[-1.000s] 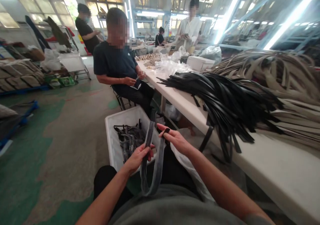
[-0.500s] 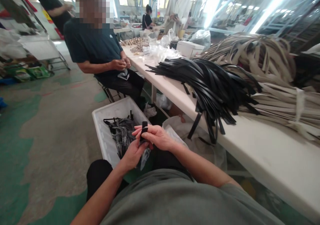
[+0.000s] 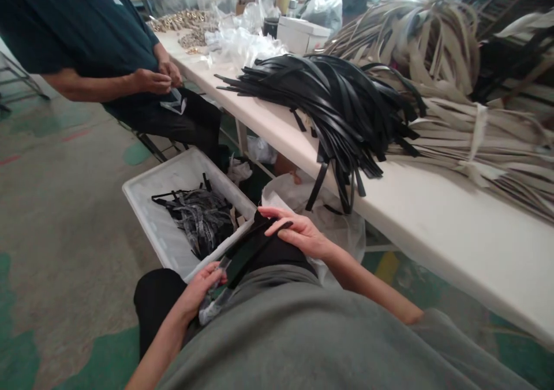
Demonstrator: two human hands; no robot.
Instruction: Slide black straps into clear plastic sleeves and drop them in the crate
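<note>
A black strap point(image 3: 249, 251) lies slanted across my lap, over my black trousers. My right hand point(image 3: 296, 233) rests on its upper end with fingers pressed down on it. My left hand point(image 3: 199, 289) pinches the strap's lower end, where a clear plastic sleeve point(image 3: 212, 308) hangs off it. A white plastic bin point(image 3: 173, 173) stands on the floor just beyond my knees and holds several wrapped black straps point(image 3: 197, 217).
A white table point(image 3: 433, 217) runs along the right, carrying a big bundle of black straps point(image 3: 337, 101) and a pile of beige straps point(image 3: 454, 90). A seated person in a dark shirt point(image 3: 78, 32) works at the upper left. A white bag point(image 3: 320, 211) sits under the table.
My hands have come down from in front of me to my lap and moved apart, so the strap now lies stretched out between them. The view has tilted downward.
</note>
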